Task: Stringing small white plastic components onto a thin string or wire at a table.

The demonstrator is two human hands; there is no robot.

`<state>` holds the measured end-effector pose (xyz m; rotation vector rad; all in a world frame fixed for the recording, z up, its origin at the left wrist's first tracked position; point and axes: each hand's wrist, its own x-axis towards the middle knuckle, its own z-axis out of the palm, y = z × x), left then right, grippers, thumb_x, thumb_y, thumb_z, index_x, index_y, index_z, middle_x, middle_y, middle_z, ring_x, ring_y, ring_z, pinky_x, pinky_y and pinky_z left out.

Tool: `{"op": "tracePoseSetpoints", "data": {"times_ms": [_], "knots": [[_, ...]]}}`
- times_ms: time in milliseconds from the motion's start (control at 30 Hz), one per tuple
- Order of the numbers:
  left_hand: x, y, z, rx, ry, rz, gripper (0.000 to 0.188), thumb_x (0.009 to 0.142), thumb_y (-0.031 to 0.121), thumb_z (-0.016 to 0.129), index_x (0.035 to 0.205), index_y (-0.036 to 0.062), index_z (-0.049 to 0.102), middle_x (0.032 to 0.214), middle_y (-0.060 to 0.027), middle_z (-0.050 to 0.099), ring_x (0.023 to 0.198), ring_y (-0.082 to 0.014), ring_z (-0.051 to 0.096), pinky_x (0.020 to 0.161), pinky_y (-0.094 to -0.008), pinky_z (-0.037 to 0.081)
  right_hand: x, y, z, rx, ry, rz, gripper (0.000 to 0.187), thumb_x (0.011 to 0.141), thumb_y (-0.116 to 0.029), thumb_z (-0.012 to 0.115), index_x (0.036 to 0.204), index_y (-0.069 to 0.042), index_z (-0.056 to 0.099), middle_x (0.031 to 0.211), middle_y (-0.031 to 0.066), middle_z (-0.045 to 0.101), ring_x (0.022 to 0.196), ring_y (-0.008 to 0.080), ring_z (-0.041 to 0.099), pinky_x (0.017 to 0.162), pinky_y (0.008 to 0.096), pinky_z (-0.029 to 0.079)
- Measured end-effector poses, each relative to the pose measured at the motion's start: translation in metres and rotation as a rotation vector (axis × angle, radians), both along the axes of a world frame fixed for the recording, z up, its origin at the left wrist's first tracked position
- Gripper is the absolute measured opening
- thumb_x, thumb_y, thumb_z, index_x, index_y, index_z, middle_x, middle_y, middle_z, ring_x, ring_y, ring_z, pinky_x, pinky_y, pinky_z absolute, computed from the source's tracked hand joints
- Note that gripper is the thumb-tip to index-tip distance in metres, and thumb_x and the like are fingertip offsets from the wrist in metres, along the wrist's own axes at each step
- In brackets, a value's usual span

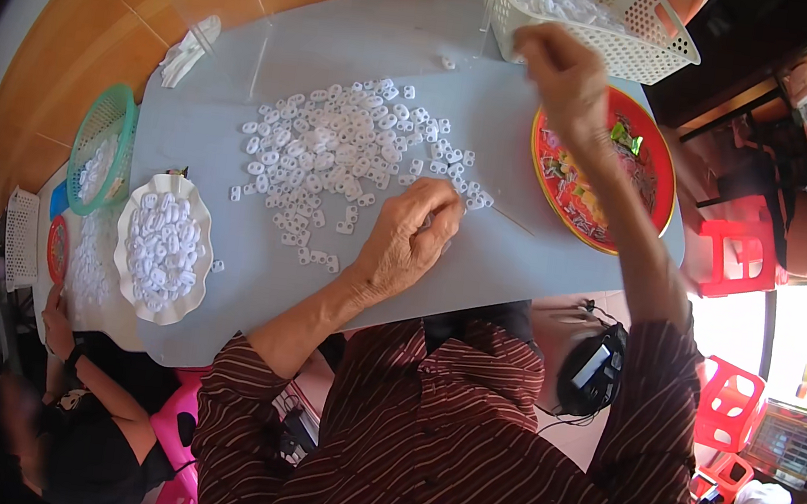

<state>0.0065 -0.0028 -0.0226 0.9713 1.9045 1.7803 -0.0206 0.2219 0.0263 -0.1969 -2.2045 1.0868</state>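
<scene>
Small white plastic pieces with two holes (337, 138) lie spread in a loose heap over the grey table (462, 269). At the heap's near right edge my left hand (410, 238) is closed, its fingers curled together; what they hold, if anything, is hidden. My right hand (566, 81) is raised beside the white perforated basket (639, 54) at the far right, blurred, its fingers not clear. Whitish pieces (565, 5) fill part of that basket. Below my right forearm stands a red round tray (663, 173) with a patterned inside. A thin stick (513, 220) lies near my left hand.
A white scalloped dish (200, 267) of similar white pieces stands at the left, beside a green basket (86, 127). A clear upright panel (258, 43) and a crumpled white cloth (190, 49) are at the back. Another person's arm (110, 387) reaches in at lower left.
</scene>
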Motion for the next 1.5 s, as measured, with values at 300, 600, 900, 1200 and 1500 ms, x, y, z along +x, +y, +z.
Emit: {"op": "tracePoseSetpoints", "data": {"times_ms": [300,600,900,1200,1500], "knots": [[-0.002,0.004,-0.004,0.025,0.12,-0.049,0.007,0.085,-0.003,0.052,0.081,-0.0039,0.047,0.073,-0.0091,0.051,0.064,-0.0174,0.049,0.059,-0.0282,0.044,-0.004,-0.041,-0.043,0.406,-0.213,0.429,0.016,0.075,-0.004,0.06,0.09,-0.001,0.066,0.081,0.0145,0.063,0.072,0.0309,0.061,0.068,0.0372,0.049],[-0.001,0.004,-0.001,-0.015,0.139,-0.008,0.006,0.087,0.001,0.051,0.083,-0.0026,0.049,0.072,-0.0082,0.051,0.061,-0.0147,0.05,0.055,-0.0266,0.043,0.001,-0.04,-0.044,0.39,-0.265,0.5,0.012,0.072,-0.003,0.061,0.084,0.0,0.064,0.077,0.0134,0.062,0.069,0.0318,0.06,0.065,0.0373,0.049],[-0.023,-0.005,-0.001,0.003,-0.358,0.083,0.033,0.095,0.029,0.043,0.089,0.0013,0.059,0.067,-0.0037,0.057,0.066,-0.011,0.053,0.061,-0.0252,0.042,0.048,-0.057,-0.013,-0.32,-0.374,0.448,0.012,0.081,-0.007,0.063,0.09,-0.001,0.067,0.074,0.0069,0.066,0.066,0.0089,0.059,0.063,0.0257,0.048],[-0.031,-0.008,-0.001,0.291,-0.831,-0.23,0.022,0.091,0.019,0.048,0.085,0.0002,0.056,0.07,-0.0082,0.055,0.074,-0.0209,0.055,0.071,-0.0324,0.045,0.071,-0.066,-0.031,-0.583,-0.226,0.578,0.011,0.085,0.001,0.061,0.095,0.003,0.063,0.091,0.0058,0.06,0.077,0.0096,0.06,0.07,0.0228,0.05],[-0.03,-0.008,-0.008,0.285,-0.806,-0.138,0.018,0.087,0.014,0.061,0.098,-0.0006,0.06,0.075,-0.0047,0.059,0.072,-0.0134,0.056,0.072,-0.0288,0.047,0.086,-0.077,-0.043,-0.549,-0.144,0.385,0.016,0.083,-0.003,0.063,0.098,0.003,0.064,0.082,0.0073,0.064,0.073,0.0094,0.062,0.065,0.0229,0.051]]}}
